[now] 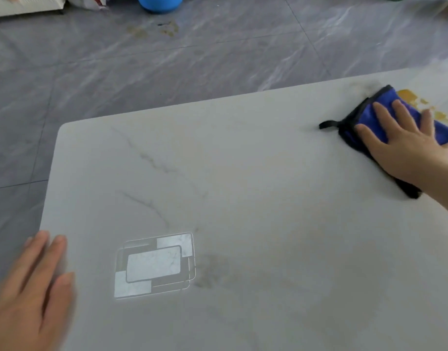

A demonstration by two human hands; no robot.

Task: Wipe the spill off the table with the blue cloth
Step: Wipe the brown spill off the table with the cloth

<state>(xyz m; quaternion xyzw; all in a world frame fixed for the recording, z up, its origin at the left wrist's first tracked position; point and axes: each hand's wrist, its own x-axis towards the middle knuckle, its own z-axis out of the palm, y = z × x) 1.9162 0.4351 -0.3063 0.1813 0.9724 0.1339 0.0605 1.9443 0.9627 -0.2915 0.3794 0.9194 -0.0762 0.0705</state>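
A blue cloth (362, 117) with a black edge and a black loop lies folded on the pale marble table (243, 186) at the far right. My right hand (405, 145) presses flat on it, fingers spread. An orange-yellow spill (410, 96) shows on the table just beyond the cloth, near the far right edge. My left hand (33, 287) rests flat at the table's near left edge, fingers apart, holding nothing.
A grey rectangular pattern (154, 264) is set into the tabletop near the left front. Grey tiled floor (167, 59) lies beyond the table, with a brownish stain (167, 29). A blue bowl (159, 3) stands on the floor at the back.
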